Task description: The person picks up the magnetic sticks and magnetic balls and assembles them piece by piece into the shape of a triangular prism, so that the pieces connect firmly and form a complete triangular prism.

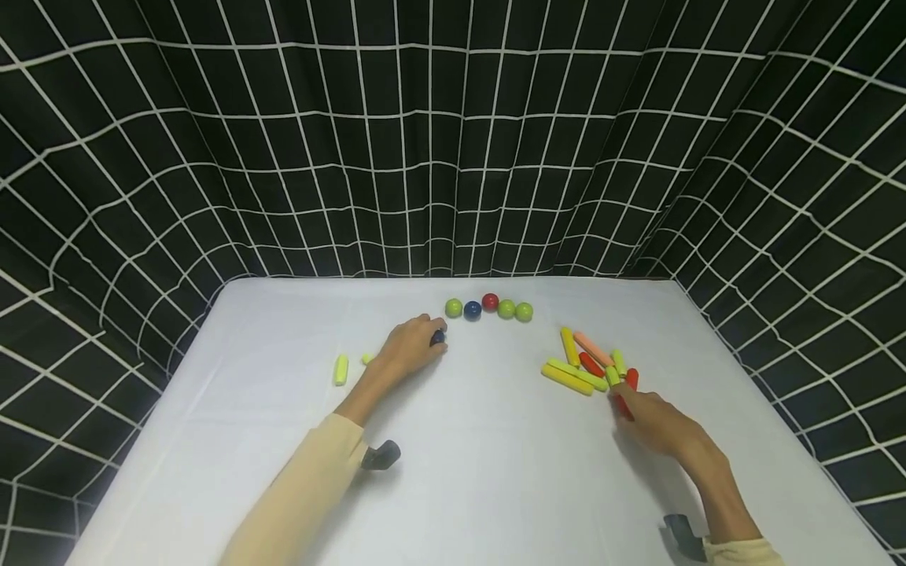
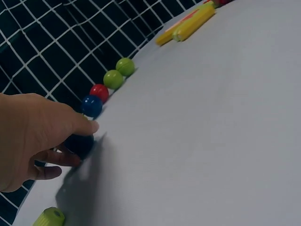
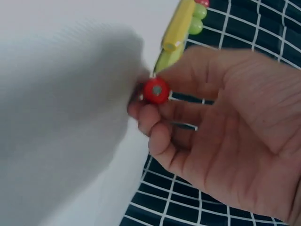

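Observation:
In the head view my left hand (image 1: 409,346) reaches over the table's middle and holds a dark blue ball (image 1: 438,337). The left wrist view shows this blue ball (image 2: 81,146) between thumb and curled fingers, low at the table. At the right of the head view my right hand (image 1: 658,420) is at a loose group of coloured sticks. In the right wrist view it pinches a red stick (image 3: 156,91), seen end-on between thumb and fingertips. A short yellow-green stick (image 1: 613,376) lies by its fingertips, and a red stick (image 1: 632,379) beside them.
Beyond the left hand stand green balls (image 1: 454,307), a blue ball (image 1: 473,310) and a red ball (image 1: 490,302). Yellow sticks (image 1: 568,379) and an orange stick (image 1: 591,348) lie at right. A yellow-green stick (image 1: 341,369) lies left. Black gridded curtains (image 1: 425,141) enclose the white table (image 1: 481,472).

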A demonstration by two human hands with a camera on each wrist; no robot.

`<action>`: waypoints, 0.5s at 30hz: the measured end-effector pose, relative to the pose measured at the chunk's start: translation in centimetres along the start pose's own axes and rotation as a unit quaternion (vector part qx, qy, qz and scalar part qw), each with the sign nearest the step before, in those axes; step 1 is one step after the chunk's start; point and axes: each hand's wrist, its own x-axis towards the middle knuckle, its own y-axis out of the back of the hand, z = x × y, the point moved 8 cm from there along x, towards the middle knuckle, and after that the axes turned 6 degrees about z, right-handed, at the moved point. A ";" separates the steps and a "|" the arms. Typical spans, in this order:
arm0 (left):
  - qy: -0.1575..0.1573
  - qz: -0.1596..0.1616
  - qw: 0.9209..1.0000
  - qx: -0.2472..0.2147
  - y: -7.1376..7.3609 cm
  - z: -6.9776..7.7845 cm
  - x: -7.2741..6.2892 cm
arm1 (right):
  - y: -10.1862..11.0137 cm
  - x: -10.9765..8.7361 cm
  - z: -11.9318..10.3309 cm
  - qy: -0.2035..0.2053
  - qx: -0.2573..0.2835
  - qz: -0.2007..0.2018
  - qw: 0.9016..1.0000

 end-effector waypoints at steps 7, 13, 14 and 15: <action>-0.019 -0.029 0.999 -0.013 0.0 1.7 -3.2 | 0.9 -0.1 -0.2 -0.007 0.023 -0.066 0.998; -0.024 -0.039 0.999 -0.016 0.1 2.4 -5.6 | 1.3 0.4 -0.3 0.009 0.018 -0.096 0.995; -0.024 -0.038 0.999 -0.017 0.1 2.4 -5.9 | 1.2 0.4 -0.2 0.008 0.012 -0.101 0.995; -0.025 -0.037 0.999 -0.018 0.1 2.5 -6.1 | 1.1 0.5 -0.1 0.004 0.005 -0.108 0.994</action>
